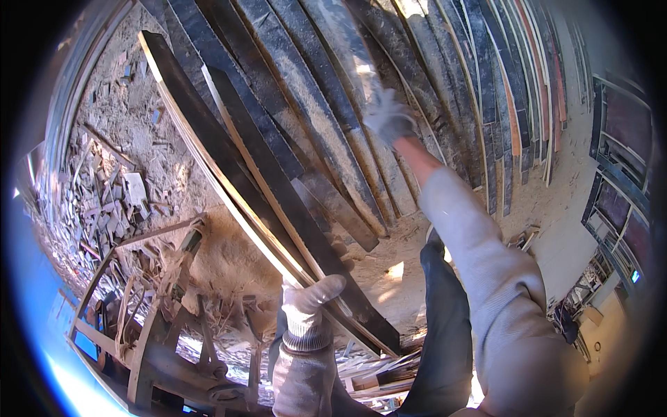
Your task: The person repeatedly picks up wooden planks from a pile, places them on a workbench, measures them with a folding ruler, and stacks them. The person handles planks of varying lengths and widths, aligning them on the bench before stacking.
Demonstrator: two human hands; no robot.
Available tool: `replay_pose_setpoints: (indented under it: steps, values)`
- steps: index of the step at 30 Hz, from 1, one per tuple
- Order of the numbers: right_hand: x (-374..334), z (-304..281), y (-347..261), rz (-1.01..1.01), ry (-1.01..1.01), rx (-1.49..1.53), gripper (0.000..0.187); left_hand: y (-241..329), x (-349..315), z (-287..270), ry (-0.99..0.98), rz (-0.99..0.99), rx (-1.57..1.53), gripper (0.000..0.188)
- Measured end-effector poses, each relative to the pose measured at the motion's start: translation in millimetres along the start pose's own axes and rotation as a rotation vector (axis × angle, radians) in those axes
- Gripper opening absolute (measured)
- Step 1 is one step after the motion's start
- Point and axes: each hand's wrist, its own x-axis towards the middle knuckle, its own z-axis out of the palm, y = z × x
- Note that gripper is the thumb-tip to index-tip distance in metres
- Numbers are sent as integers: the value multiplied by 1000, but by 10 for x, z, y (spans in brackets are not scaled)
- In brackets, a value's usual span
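My left hand (313, 300), in a light work glove, is wrapped round a small bundle of long, thin planks near their close end. The bundle's planks (198, 104) have dark faces and pale wood edges, and they slant away to the far left. Reaching forward to the right, my gloved right hand (390, 119) is at the dusty dark boards (340, 104) laid side by side on the ground. Its fingers are smeared, so whether they grip or touch a board cannot be told.
A heap of wood offcuts (118, 201) lies to the left on sawdust-covered ground. Near it stands a rough wooden frame (149, 333). More long strips (528, 76) lie in rows at the far right. Framed panels (622, 153) stand beyond them. Thin scraps (382, 379) lie by my legs.
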Motion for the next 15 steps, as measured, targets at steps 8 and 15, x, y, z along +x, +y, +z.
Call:
replay_pose_setpoints:
  steps: [8,15]
  values:
    - [-668,-39,1130,-438,54,701,50,-127,115,118,6,-50,175,49]
    - [-2390,-19,961,-676,220,412,52,-211,250,283,-42,195,268,54]
